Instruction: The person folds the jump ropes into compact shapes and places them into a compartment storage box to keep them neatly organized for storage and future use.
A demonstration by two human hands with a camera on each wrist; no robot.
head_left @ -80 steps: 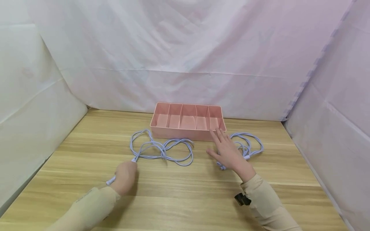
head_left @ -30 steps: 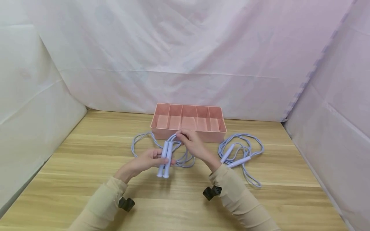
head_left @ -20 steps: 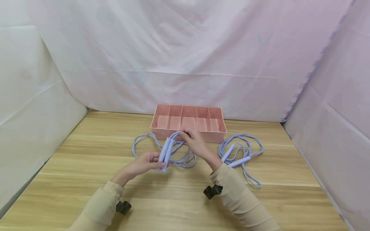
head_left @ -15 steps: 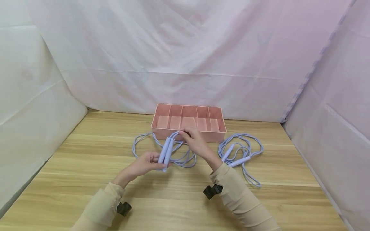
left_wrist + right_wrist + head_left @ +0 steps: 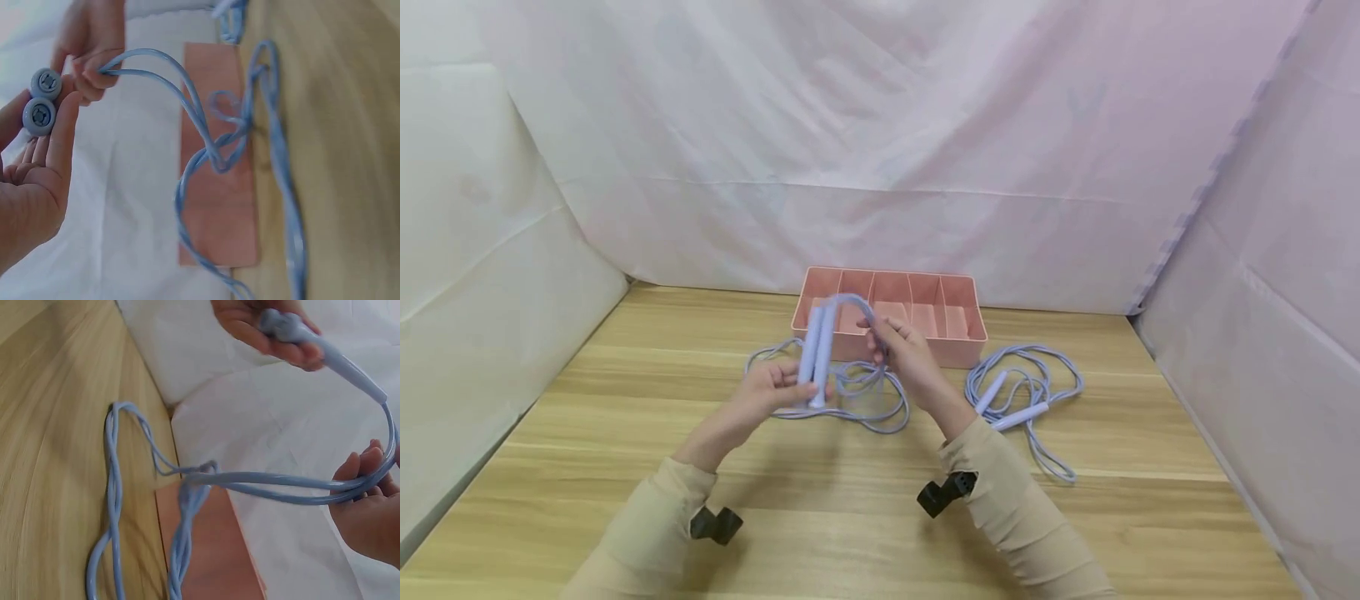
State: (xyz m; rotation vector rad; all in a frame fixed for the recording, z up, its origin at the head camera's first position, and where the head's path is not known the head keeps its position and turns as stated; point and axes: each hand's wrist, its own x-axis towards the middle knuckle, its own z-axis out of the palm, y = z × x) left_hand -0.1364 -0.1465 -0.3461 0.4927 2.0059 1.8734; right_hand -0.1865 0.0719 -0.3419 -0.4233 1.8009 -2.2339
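My left hand (image 5: 748,400) holds the two pale blue handles (image 5: 816,346) of a jump rope side by side, raised above the table. Their round ends (image 5: 39,117) face the left wrist camera, between thumb and fingers. From the handle tops, the doubled cord (image 5: 853,298) arches over to my right hand (image 5: 913,362), which grips it with curled fingers. Below the hands, the remaining cord (image 5: 887,429) lies in loose loops on the table, in front of a pink box (image 5: 887,350). In the right wrist view, the cord (image 5: 275,478) hangs down from the right hand's fingers.
A second pale blue jump rope (image 5: 1021,417) lies loosely coiled to the right of the box, its two handles on top. The pink box has several compartments and stands against a white cloth backdrop (image 5: 880,225). Cloth walls flank the wooden table (image 5: 820,533).
The left hand has brought the handles from the left front to the middle, then raised them. The right hand has left the second jump rope and taken hold of this cord, which now arches higher.
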